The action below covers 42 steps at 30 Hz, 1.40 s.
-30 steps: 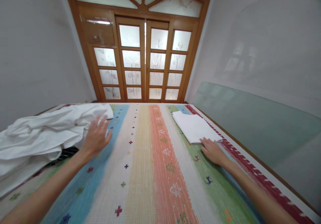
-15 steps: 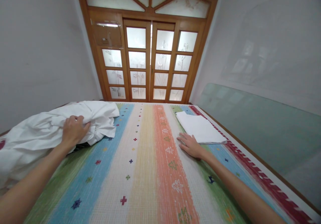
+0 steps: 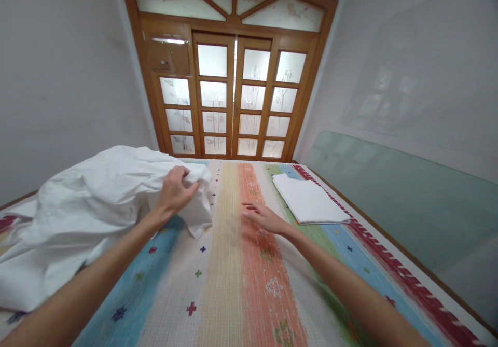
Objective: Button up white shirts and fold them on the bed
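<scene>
My left hand [image 3: 176, 191] is closed on a bunched corner of a large crumpled white sheet [image 3: 93, 202] and holds it lifted above the bed. The sheet spreads over the bed's left side. My right hand [image 3: 262, 216] is open, fingers stretched out flat and pointing left, just above the orange stripe of the striped bedcover [image 3: 241, 285]. It holds nothing and sits a short way right of the lifted corner. A neatly folded white cloth [image 3: 307, 199] lies on the bed's far right side, behind my right hand.
A wooden door with frosted glass panes [image 3: 229, 98] stands beyond the bed's far end. A pale green glass panel [image 3: 389, 191] leans along the right wall beside the bed's wooden edge [image 3: 408, 264]. A plain grey wall bounds the left.
My left hand reached the white sheet, gripped it and pulled a corner up and to the right. My right hand left the folded cloth and slid left toward the middle.
</scene>
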Available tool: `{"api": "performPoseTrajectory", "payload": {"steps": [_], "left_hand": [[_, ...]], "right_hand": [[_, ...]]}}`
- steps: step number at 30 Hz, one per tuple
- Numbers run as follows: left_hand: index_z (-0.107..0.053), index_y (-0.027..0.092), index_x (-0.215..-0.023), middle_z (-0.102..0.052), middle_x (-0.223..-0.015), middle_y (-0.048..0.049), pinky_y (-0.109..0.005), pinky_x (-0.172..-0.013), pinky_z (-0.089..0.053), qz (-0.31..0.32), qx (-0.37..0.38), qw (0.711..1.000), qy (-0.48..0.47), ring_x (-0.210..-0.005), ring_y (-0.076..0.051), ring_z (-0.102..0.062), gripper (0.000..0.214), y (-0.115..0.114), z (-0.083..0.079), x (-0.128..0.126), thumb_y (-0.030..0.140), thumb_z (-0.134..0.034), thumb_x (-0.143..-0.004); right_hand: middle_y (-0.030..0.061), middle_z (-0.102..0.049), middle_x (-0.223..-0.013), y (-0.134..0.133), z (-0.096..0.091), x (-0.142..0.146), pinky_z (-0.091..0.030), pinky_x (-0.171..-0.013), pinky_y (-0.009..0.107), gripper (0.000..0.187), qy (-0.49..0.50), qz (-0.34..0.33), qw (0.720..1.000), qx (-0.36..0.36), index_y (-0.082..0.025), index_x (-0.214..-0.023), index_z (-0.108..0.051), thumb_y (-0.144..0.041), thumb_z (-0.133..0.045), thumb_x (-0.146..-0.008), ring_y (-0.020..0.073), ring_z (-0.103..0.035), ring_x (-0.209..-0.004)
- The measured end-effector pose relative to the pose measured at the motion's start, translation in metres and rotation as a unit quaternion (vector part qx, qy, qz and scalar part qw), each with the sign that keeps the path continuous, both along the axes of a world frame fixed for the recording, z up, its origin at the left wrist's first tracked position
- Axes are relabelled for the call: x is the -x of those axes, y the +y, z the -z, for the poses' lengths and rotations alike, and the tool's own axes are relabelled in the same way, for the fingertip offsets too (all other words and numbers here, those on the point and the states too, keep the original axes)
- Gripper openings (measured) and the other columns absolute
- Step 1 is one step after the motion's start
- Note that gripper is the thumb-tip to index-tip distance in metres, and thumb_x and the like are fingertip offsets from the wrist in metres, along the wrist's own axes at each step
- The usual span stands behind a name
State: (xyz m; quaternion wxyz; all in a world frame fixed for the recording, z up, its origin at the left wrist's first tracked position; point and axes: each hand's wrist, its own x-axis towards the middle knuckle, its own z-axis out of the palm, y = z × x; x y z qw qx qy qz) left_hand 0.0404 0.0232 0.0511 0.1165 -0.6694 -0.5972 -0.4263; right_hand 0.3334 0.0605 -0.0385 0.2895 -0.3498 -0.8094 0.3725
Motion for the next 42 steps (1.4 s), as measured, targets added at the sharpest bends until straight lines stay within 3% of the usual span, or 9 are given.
{"api": "performPoseTrajectory", "payload": {"steps": [5,10,16,22,27,32,37,39,42], "left_hand": [[-0.05,0.021,-0.086,-0.059,-0.089,-0.0033,-0.033,-0.08,-0.048,0.225,0.04,0.973,0.029,-0.086,-0.019,-0.056,0.017,-0.023,0.021,-0.064,0.021,-0.055,-0.07],[-0.05,0.022,-0.108,-0.061,-0.108,-0.0065,-0.034,-0.087,-0.049,0.382,0.164,0.902,0.119,-0.1,-0.02,-0.058,0.03,-0.045,0.055,-0.092,0.021,-0.055,-0.078],[-0.05,0.021,-0.118,-0.057,-0.122,-0.011,-0.044,-0.1,-0.043,0.284,0.091,0.936,0.187,-0.116,-0.025,-0.052,0.03,-0.036,0.084,-0.078,0.02,-0.045,-0.089],[-0.056,0.018,-0.117,-0.06,-0.119,-0.0137,-0.046,-0.097,-0.045,0.169,0.056,0.95,0.257,-0.111,-0.028,-0.056,0.034,-0.016,0.107,-0.034,0.014,-0.045,-0.085],[-0.059,0.018,-0.114,-0.064,-0.111,-0.012,-0.041,-0.089,-0.049,0.194,0.073,0.942,0.264,-0.102,-0.025,-0.059,0.032,-0.024,0.108,-0.012,0.018,-0.047,-0.084],[-0.063,0.021,-0.084,-0.064,-0.08,-0.005,-0.035,-0.082,-0.05,0.254,0.042,0.936,0.241,-0.082,-0.02,-0.06,0.02,-0.03,0.092,0.004,0.031,-0.046,-0.09],[-0.056,0.015,-0.114,-0.057,-0.118,-0.0154,-0.038,-0.089,-0.049,-0.013,0.005,0.999,0.033,-0.106,-0.026,-0.059,0.043,0.001,0.073,0.023,0.047,-0.039,-0.091],[-0.05,0.012,-0.126,-0.053,-0.129,-0.0189,-0.04,-0.09,-0.049,-0.097,0.101,0.99,0.0,-0.115,-0.029,-0.057,0.056,0.019,0.071,0.033,0.052,-0.037,-0.089],[-0.057,0.012,-0.122,-0.062,-0.123,-0.0171,-0.039,-0.093,-0.047,-0.067,0.328,0.939,0.076,-0.114,-0.031,-0.059,0.054,0.037,0.079,0.046,0.049,-0.042,-0.085]], "right_hand": [[0.0078,-0.063,-0.12,-0.007,-0.011,0.041,-0.054,-0.077,0.034,0.067,0.205,-0.014,0.956,0.209,-0.026,-0.137,-0.045,-0.065,-0.054,-0.083,0.0192,-0.065,-0.095],[0.0005,-0.071,-0.082,0.002,-0.002,0.043,-0.051,-0.069,0.029,0.047,0.233,0.067,0.943,0.226,-0.017,-0.106,-0.067,-0.032,-0.076,-0.063,0.0175,-0.064,-0.076],[0.0011,-0.073,-0.084,0.019,0.004,0.013,-0.05,-0.068,0.029,0.048,0.262,0.186,0.935,0.152,-0.016,-0.102,-0.067,-0.014,-0.067,-0.053,0.0176,-0.064,-0.073],[0.006,-0.071,-0.095,0.034,-0.026,-0.029,-0.049,-0.075,0.03,0.039,0.274,0.309,0.907,-0.077,-0.015,-0.1,-0.065,-0.024,-0.061,-0.062,0.0195,-0.062,-0.082],[0.0023,-0.066,-0.075,0.031,-0.041,-0.068,-0.044,-0.064,0.026,0.032,0.042,0.419,0.896,-0.141,-0.015,-0.096,-0.062,-0.02,-0.054,-0.065,0.0171,-0.058,-0.068],[0.005,-0.069,-0.079,0.009,-0.033,-0.082,-0.043,-0.059,0.023,0.024,-0.351,0.189,0.917,-0.019,-0.015,-0.087,-0.064,-0.015,-0.057,-0.063,0.0163,-0.061,-0.065],[0.0065,-0.068,-0.065,-0.012,-0.025,-0.059,-0.045,-0.05,0.025,0.026,-0.492,0.016,0.864,0.107,-0.009,-0.089,-0.065,-0.02,-0.058,-0.066,0.0169,-0.06,-0.051],[0.0057,-0.065,-0.055,-0.015,-0.03,-0.048,-0.046,-0.05,0.026,0.017,-0.54,-0.021,0.829,0.143,-0.009,-0.073,-0.065,-0.023,-0.06,-0.066,0.017,-0.059,-0.048],[0.0035,-0.058,-0.045,-0.012,-0.048,-0.036,-0.045,-0.051,0.026,0.025,-0.576,-0.053,0.793,0.192,-0.012,-0.054,-0.06,-0.031,-0.065,-0.069,0.0154,-0.056,-0.045]]}}
